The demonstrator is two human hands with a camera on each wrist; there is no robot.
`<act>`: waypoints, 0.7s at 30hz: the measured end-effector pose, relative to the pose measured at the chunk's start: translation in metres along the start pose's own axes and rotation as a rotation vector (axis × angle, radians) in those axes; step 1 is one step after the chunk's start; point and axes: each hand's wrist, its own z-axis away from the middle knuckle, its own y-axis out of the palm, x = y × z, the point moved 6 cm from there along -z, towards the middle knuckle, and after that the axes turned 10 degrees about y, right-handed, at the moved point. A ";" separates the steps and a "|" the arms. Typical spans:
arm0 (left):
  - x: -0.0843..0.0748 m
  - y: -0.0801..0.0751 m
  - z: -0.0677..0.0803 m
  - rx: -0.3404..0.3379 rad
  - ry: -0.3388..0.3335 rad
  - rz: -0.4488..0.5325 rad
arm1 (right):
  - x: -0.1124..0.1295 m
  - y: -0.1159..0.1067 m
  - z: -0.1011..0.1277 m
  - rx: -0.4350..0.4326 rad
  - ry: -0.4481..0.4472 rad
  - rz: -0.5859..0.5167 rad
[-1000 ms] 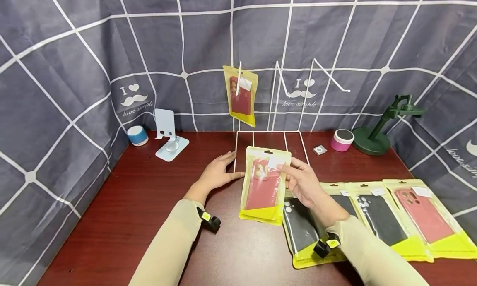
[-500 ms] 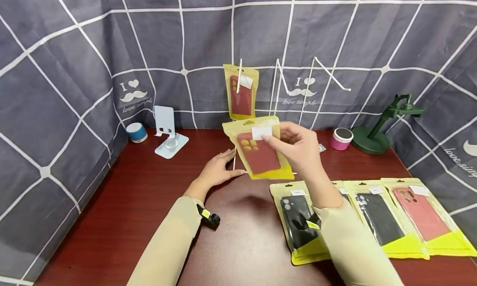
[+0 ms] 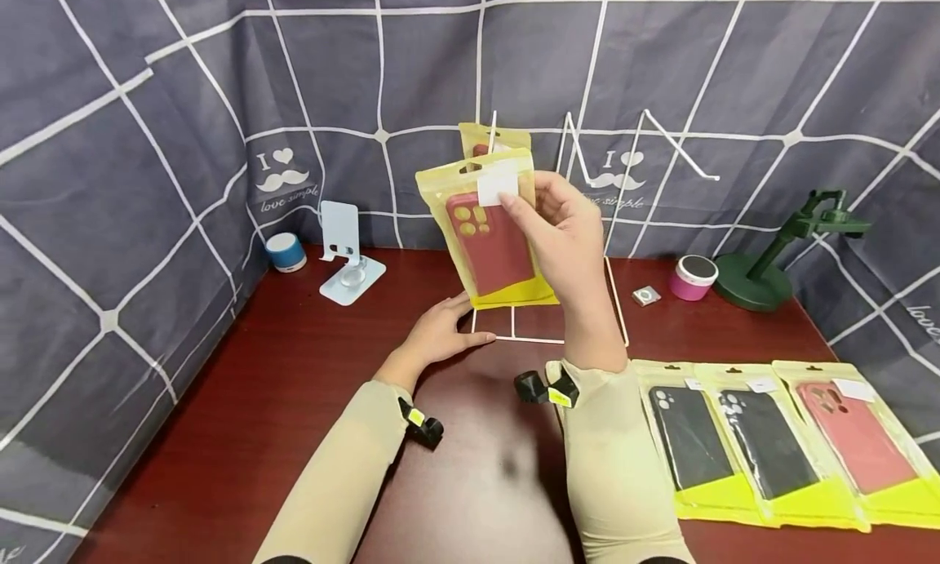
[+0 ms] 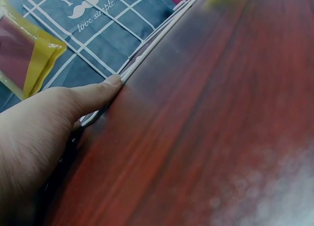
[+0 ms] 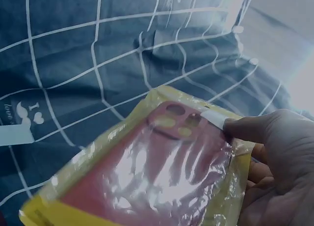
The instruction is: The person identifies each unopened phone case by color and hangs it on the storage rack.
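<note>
My right hand (image 3: 573, 237) pinches the top right side of a red phone case in a yellow-edged clear bag (image 3: 495, 250), thumb over its white label. The bag is held up, slightly tilted, its hang hole near a rack prong (image 3: 494, 125). Behind it, mostly hidden, another bagged red phone case (image 3: 476, 139) hangs on that prong. My left hand (image 3: 439, 335) rests at the left of the white wire rack's base (image 3: 539, 340), fingers fairly straight. In the left wrist view the thumb (image 4: 100, 93) touches the base's front wire.
Bagged black phone cases (image 3: 693, 441) and a bagged red one (image 3: 855, 437) lie at right; my right forearm hides more there. Two other rack prongs (image 3: 683, 148) stick out. Around stand a phone stand (image 3: 341, 254), blue speaker (image 3: 285, 252), pink speaker (image 3: 693, 278) and green stand (image 3: 756, 282).
My right hand has lifted the bagged red phone case up and forward from low over the table to in front of the hanging one. My left hand has stayed at the rack's base.
</note>
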 end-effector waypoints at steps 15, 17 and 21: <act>-0.002 0.000 -0.002 0.017 -0.015 -0.002 | -0.026 -0.017 -0.009 -0.044 0.069 0.010; -0.003 -0.001 -0.001 0.016 -0.022 0.006 | -0.027 -0.018 -0.009 -0.033 0.071 0.017; -0.003 -0.001 -0.002 0.020 -0.031 0.013 | -0.030 -0.019 -0.010 -0.019 0.066 0.048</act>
